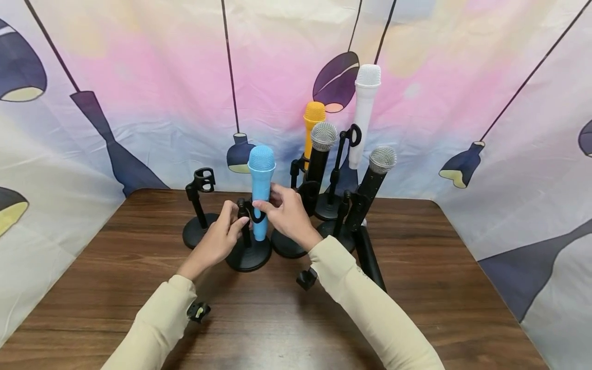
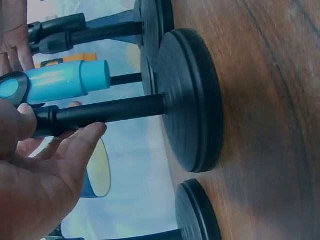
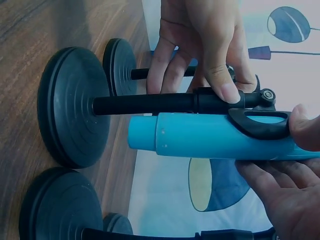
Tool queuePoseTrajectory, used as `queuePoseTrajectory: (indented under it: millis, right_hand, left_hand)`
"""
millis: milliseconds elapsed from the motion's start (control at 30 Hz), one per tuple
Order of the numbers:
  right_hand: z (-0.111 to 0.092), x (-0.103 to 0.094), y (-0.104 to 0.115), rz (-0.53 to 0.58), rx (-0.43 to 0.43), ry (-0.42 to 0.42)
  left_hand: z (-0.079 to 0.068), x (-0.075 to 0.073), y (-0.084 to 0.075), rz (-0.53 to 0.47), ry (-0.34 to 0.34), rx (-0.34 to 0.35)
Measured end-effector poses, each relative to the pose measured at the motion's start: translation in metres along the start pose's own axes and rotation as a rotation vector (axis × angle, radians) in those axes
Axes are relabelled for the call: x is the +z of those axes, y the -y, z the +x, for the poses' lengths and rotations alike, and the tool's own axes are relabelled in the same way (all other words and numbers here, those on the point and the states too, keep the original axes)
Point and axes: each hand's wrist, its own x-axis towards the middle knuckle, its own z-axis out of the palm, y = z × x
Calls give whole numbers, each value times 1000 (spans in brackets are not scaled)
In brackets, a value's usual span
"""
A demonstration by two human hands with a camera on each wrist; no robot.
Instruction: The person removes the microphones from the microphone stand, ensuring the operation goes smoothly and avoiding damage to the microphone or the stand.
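A light blue microphone [image 1: 261, 172] stands upright in the clip of a black desk microphone stand [image 1: 248, 259], its lower end beside the post and above the round base. My left hand [image 1: 217, 236] pinches the upper post of that stand; the right wrist view shows the thumb [image 3: 230, 93] in front of the post. With thumb and fingers, my right hand [image 1: 290, 213] holds the blue microphone at the clip [image 3: 260, 125]. In the left wrist view, fingertips of the left hand [image 2: 60, 170] lie along the post [image 2: 115, 111], while the microphone's head is out of sight.
A second stand [image 1: 199, 205] with a bare clip is at the left. Close on the right, several stands hold an orange microphone [image 1: 314, 115], a white microphone [image 1: 366, 103] and black microphones [image 1: 319, 154] with silver heads. A black tube [image 1: 370, 259] lies behind the right forearm.
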Motion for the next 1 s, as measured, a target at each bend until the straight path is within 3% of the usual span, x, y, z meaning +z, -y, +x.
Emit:
queuePoseTrajectory:
  millis: [200,367,567,667,1000]
  right_hand:
    - [-7,-3,4,-1,11,18]
    - [-13,-5,6,-4,0,23]
    - [-21,-10,8,26,3,31]
    - [-25,-13,9,37,5,35]
    - [-39,-22,12,58,44,53]
  left_hand:
    - [-7,-4,-6,-2,33,15]
    - [-13,-12,-13,14,-16,12]
    - [-14,-19,-26,-33,-77,115]
    - [-13,-18,-31,-32,-75,152]
    - [-16,-12,-38,0,-63,163]
